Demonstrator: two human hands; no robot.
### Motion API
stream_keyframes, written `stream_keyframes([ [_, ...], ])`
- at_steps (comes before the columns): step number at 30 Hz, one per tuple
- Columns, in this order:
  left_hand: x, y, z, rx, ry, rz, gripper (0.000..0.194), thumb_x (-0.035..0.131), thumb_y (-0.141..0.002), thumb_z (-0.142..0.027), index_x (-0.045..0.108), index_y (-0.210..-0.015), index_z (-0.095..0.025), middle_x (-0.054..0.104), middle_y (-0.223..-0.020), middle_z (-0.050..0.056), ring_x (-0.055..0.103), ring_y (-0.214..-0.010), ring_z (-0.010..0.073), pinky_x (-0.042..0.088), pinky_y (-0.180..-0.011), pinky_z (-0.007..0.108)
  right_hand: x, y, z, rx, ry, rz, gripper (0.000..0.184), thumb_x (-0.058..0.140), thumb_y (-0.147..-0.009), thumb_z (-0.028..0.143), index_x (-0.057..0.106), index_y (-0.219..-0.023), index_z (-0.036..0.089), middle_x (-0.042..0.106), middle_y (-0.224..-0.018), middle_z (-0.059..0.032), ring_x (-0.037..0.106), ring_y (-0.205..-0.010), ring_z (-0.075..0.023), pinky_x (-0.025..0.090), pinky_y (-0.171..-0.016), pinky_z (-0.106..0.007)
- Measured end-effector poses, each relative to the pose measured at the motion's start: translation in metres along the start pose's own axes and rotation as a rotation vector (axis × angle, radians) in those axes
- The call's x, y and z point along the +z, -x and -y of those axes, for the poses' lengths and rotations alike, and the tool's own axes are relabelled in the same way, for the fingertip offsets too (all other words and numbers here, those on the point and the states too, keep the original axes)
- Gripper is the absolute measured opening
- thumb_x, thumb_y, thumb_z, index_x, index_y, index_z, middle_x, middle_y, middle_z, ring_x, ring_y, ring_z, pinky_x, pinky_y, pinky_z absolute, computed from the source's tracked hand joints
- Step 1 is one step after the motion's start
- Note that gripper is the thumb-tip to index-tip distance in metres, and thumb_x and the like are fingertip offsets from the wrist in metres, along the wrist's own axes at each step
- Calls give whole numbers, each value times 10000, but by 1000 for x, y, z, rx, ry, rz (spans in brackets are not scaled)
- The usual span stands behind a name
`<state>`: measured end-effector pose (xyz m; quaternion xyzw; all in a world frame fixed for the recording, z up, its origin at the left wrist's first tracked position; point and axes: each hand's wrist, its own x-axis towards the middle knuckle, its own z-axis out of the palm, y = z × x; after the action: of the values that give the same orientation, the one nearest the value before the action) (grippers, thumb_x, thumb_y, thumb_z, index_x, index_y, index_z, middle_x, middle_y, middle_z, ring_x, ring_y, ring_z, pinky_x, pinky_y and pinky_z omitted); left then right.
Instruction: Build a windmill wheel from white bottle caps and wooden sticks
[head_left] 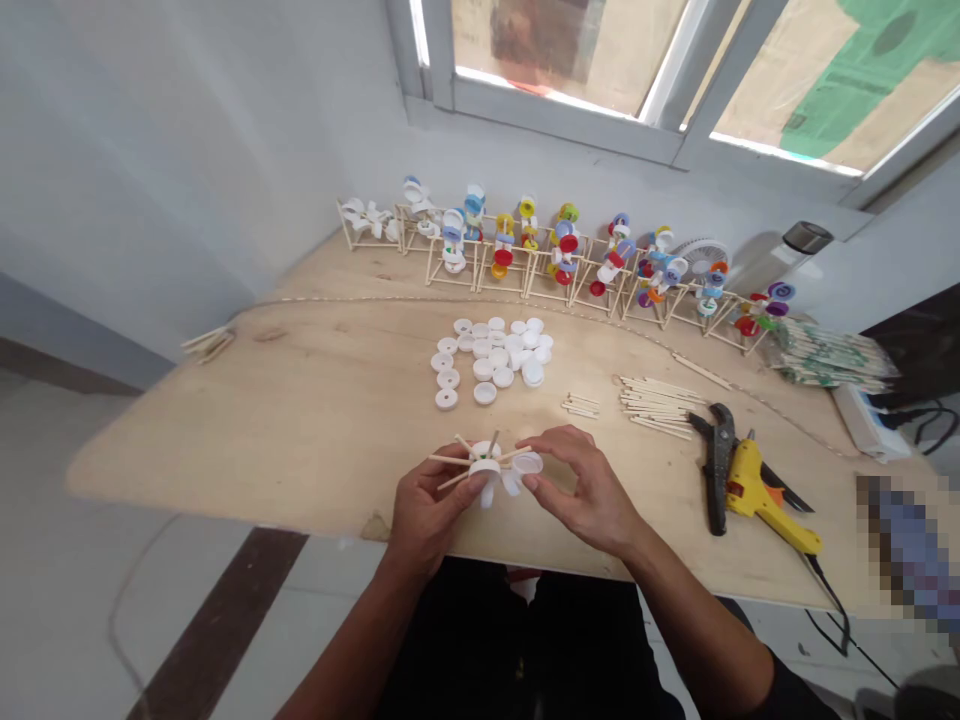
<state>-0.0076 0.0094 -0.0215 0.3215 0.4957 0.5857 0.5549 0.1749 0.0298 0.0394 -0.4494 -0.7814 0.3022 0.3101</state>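
Note:
Near the table's front edge, a small wheel hub (pixel 485 468) made of white bottle caps has several wooden sticks pointing outward from it. My left hand (pixel 431 505) is closed around the hub's left side, with thumb and fingers gripping it. A single white bottle cap (pixel 528 463) sits at the end of a stick on the right; my right hand (pixel 589 490) pinches this cap between thumb and forefinger. More white caps hang at the hub's lower side, partly hidden. Farther back, loose white bottle caps (pixel 484 393) lie in a group on the table.
Cut sticks (pixel 656 405) lie to the right, near a black cutter (pixel 720 470) and a yellow glue gun (pixel 750 480). Stick frames with colourful cap wheels (pixel 503 257) line the wall. A bottle (pixel 784 255), bagged sticks (pixel 829 355) and a power strip (pixel 870 420) stand at right.

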Motion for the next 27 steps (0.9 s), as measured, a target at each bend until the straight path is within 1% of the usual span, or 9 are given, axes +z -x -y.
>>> stream_keyframes([
  [3, 0, 0, -1, -6, 34, -18, 308, 807, -546, -298, 722, -813, -170, 711, -904, 60, 652, -816, 209, 525, -712, 287, 2, 0, 2, -13, 11, -25, 220, 601, -824, 255, 617, -1043, 231, 684, -928, -28, 598, -913, -192, 394, -889, -404],
  [7, -1, -1, -1, -18, 42, -34, 323, 810, -532, -282, 714, -815, -159, 709, -866, 59, 651, -799, 206, 523, -718, 301, 3, 1, 4, -10, 19, -56, 208, 604, -821, 265, 624, -1025, 227, 689, -916, -29, 595, -918, -195, 386, -890, -402],
  [10, -1, -1, -1, -31, 73, -23, 315, 807, -540, -279, 707, -813, -158, 711, -839, 51, 653, -787, 198, 518, -732, 303, 4, 2, 6, 3, 30, -68, 203, 608, -819, 264, 632, -1015, 219, 689, -902, -30, 593, -912, -193, 383, -892, -396],
  [14, 0, -2, -2, -35, 102, 10, 310, 808, -547, -263, 709, -824, -166, 703, -821, 32, 645, -780, 174, 510, -734, 274, 5, 4, 6, 2, 27, -84, 206, 615, -815, 255, 633, -1016, 212, 689, -890, -25, 596, -901, -185, 377, -901, -391],
  [16, 1, -1, -3, -33, 96, 15, 303, 809, -548, -266, 711, -815, -163, 698, -821, 35, 645, -784, 179, 511, -733, 277, 5, 4, 7, -3, 23, -89, 206, 614, -816, 255, 633, -1016, 211, 692, -891, -27, 599, -906, -186, 377, -904, -391],
  [19, 3, -1, -6, -22, 80, 11, 290, 808, -547, -284, 710, -787, -153, 694, -828, 49, 651, -801, 201, 517, -742, 304, 3, 5, 6, -15, 18, -95, 235, 608, -819, 270, 622, -1050, 226, 693, -939, -34, 598, -946, -196, 377, -914, -402],
  [22, 4, -1, -7, -21, 76, 3, 310, 808, -547, -299, 710, -802, -152, 699, -853, 59, 653, -831, 214, 513, -771, 323, -2, 9, 0, -26, 7, -102, 298, 608, -819, 299, 597, -1113, 245, 676, -1024, -44, 583, -1010, -212, 378, -931, -418],
  [27, 4, -2, -10, -54, 32, 15, 386, 813, -533, -322, 714, -864, -151, 720, -844, 75, 664, -805, 220, 513, -746, 317, -12, 16, -11, 42, -51, -163, 280, 577, -842, 317, 587, -1117, 268, 652, -1089, -46, 551, -1086, -229, 386, -953, -441],
])
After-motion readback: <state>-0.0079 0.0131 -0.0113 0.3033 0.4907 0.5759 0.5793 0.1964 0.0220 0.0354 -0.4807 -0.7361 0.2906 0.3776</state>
